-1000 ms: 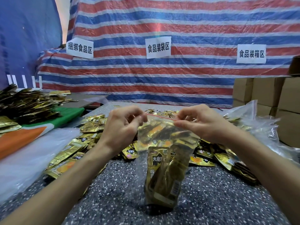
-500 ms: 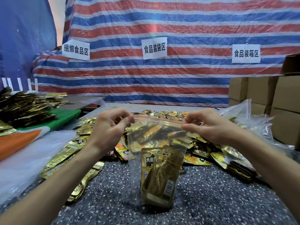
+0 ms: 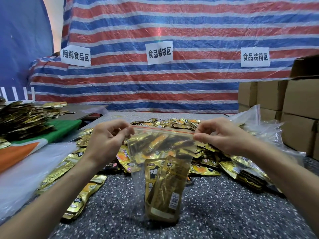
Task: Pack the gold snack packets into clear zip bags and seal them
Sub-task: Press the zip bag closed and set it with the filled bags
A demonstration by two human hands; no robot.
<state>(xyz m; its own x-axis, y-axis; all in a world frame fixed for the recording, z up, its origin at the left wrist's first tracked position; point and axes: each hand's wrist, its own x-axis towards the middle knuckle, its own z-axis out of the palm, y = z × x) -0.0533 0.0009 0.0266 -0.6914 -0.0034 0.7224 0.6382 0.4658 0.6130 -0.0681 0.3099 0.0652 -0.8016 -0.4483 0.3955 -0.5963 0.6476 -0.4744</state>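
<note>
A clear zip bag (image 3: 138, 171) with a red zip line hangs upright above the speckled table (image 3: 215, 213). Gold snack packets (image 3: 165, 188) stand in its lower part. My left hand (image 3: 107, 140) pinches the bag's top left corner. My right hand (image 3: 222, 135) pinches the top right corner, and the zip strip is stretched taut between them. Behind the bag lies a wide heap of loose gold packets (image 3: 212, 163).
More gold packets (image 3: 74, 200) trail along the left, next to a clear plastic sheet (image 3: 25, 171). A dark pile of packets (image 3: 22, 118) sits on a green and orange cloth. Empty clear bags (image 3: 259, 123) and cardboard boxes (image 3: 300, 114) stand at the right.
My hands have slid apart along the bag's top, from close together to its two corners, stretching the zip strip. The bag hangs a little lower.
</note>
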